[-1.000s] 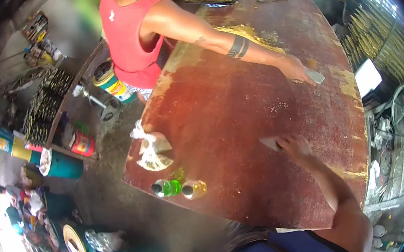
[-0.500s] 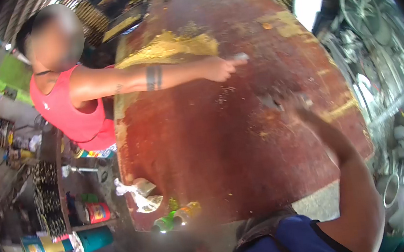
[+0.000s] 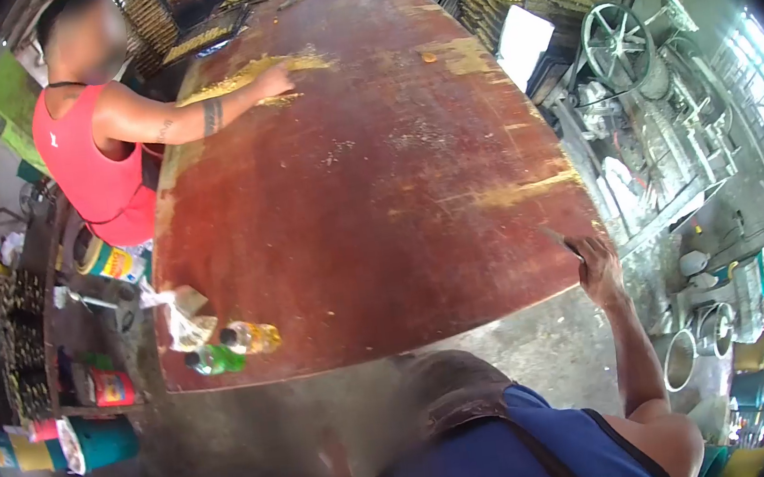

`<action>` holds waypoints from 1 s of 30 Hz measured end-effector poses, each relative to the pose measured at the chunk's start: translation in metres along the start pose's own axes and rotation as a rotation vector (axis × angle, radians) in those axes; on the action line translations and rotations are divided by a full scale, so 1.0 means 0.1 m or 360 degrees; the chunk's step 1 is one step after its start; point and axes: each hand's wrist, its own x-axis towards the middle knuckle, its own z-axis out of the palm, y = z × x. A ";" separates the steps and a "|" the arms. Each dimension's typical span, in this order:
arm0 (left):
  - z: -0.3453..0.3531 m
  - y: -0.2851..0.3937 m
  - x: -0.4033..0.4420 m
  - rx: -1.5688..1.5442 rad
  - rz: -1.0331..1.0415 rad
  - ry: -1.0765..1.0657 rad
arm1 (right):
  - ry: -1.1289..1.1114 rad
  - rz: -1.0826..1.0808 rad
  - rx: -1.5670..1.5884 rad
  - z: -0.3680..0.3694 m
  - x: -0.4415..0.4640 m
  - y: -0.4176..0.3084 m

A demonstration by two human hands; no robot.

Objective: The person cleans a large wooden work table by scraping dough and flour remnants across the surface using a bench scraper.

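Note:
My right hand (image 3: 598, 268) is closed on a flat scraper (image 3: 559, 239), at the right front edge of the red-brown table (image 3: 381, 229). The scraper's blade points left over the tabletop. Low in the view, my left hand (image 3: 334, 456) hangs beside my body, blurred, away from the table; its fingers are too smeared to read. Pale scraps (image 3: 335, 153) lie scattered on the table's middle. A co-worker in a red top (image 3: 91, 163) reaches over a yellow crumbly pile (image 3: 241, 75) at the far left.
A knotted plastic bag (image 3: 186, 319), a green bottle (image 3: 215, 359) and a yellow bottle (image 3: 250, 336) stand at the table's near left corner. Machinery with a spoked wheel (image 3: 617, 47) lies to the right. Buckets (image 3: 99, 442) are on the left floor.
My right hand has moved with the scraper from over the tabletop to its right front edge. The co-worker's arm has drawn back toward the yellow pile. The view has shifted.

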 end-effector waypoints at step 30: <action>2.69 4.32 -2.12 -0.1234 -0.0520 -0.0164 | -0.0529 -0.0942 0.0471 -0.37 0.06 3.54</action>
